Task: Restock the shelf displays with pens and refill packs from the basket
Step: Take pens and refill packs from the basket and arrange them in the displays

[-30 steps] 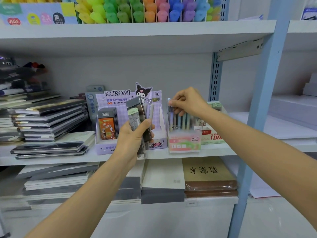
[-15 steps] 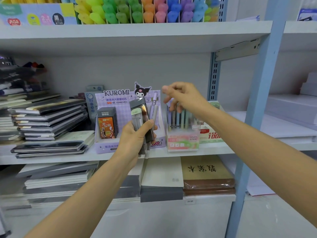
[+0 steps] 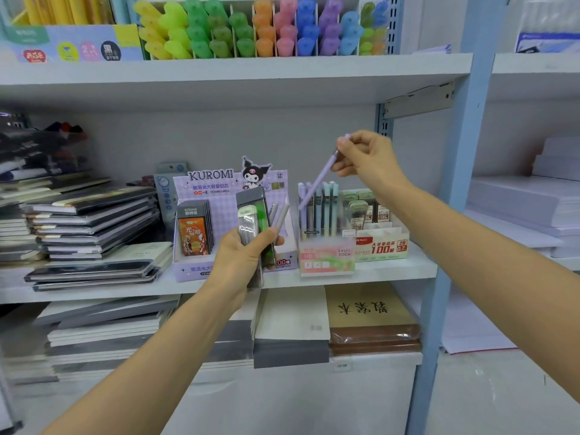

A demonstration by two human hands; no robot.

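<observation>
My left hand grips a bundle of refill packs and a pale pen in front of the purple Kuromi display box. My right hand pinches a lilac pen, tilted with its lower tip over the clear Fruit Soda pen holder. Several pastel pens stand upright in that holder. An orange refill pack stands in the Kuromi box. The basket is out of sight.
A green-and-white refill box stands right of the holder. Stacked notebooks fill the shelf's left. Coloured highlighters line the shelf above. More books lie on the shelf below. A blue upright post stands at the right.
My right hand left the pen holder, reached to my left hand's bundle, took a lilac pen and carried it up and right over the holder. My left hand stayed put.
</observation>
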